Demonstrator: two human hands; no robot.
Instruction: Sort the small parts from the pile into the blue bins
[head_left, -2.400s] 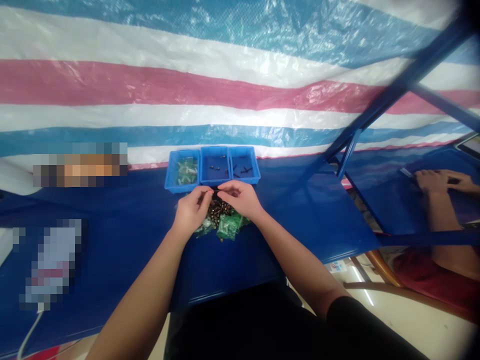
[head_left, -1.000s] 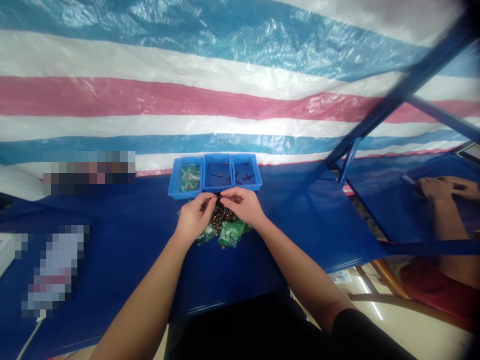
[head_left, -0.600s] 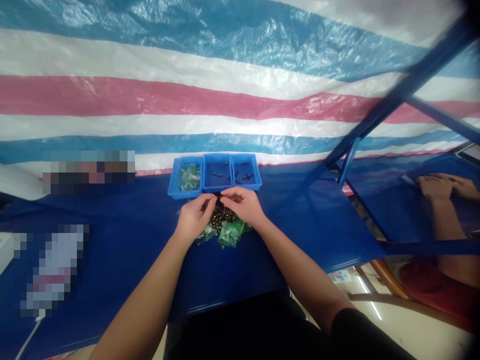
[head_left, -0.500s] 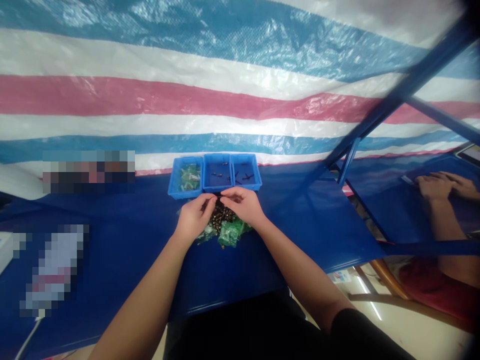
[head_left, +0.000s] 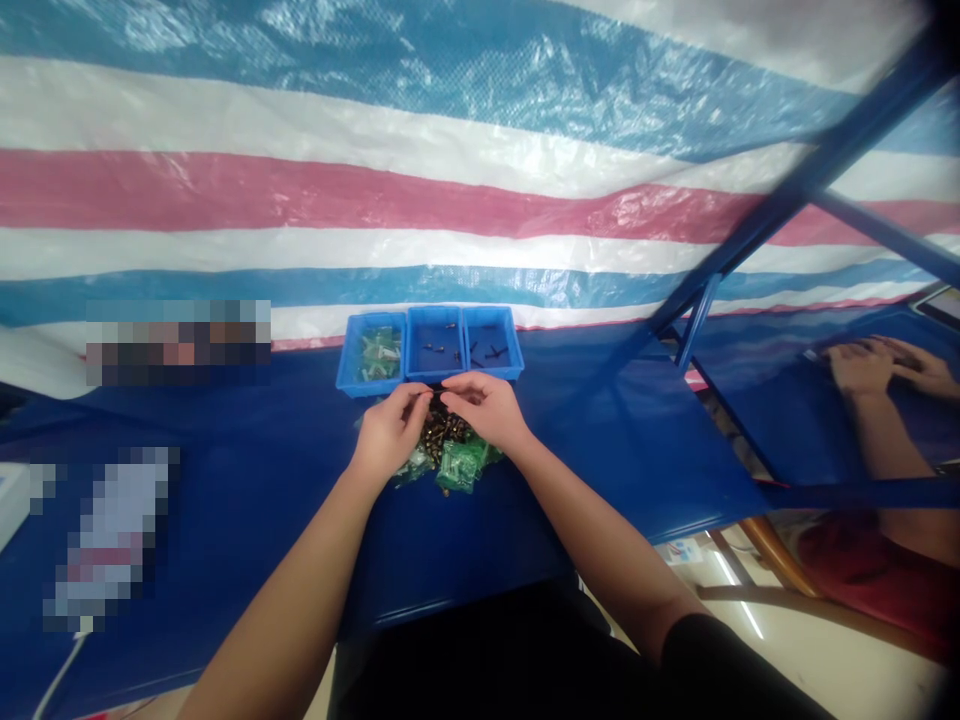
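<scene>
My left hand (head_left: 390, 432) and my right hand (head_left: 489, 408) meet close together, fingertips pinched around something small and dark that I cannot make out. Beneath them lies a pile of small brass-and-dark metal parts (head_left: 444, 432), partly covered by my fingers. Green plastic packets (head_left: 460, 465) rest at the near side of the pile. Just beyond my hands stand three blue bins in a row. In the left bin (head_left: 345, 375) are clear greenish packets; the middle bin (head_left: 415, 365) and the right bin (head_left: 513, 362) hold several small dark pieces.
The blue table (head_left: 247, 520) runs under everything, with a striped plastic sheet (head_left: 450, 200) behind it. A blue metal frame (head_left: 701, 290) rises at right. Past it, another person's hands (head_left: 862, 368) rest on a blue surface. A white cable (head_left: 61, 672) hangs at lower left.
My hands stay nearly still over the pile, with only slight finger movement. The other person's hands have shifted slightly left.
</scene>
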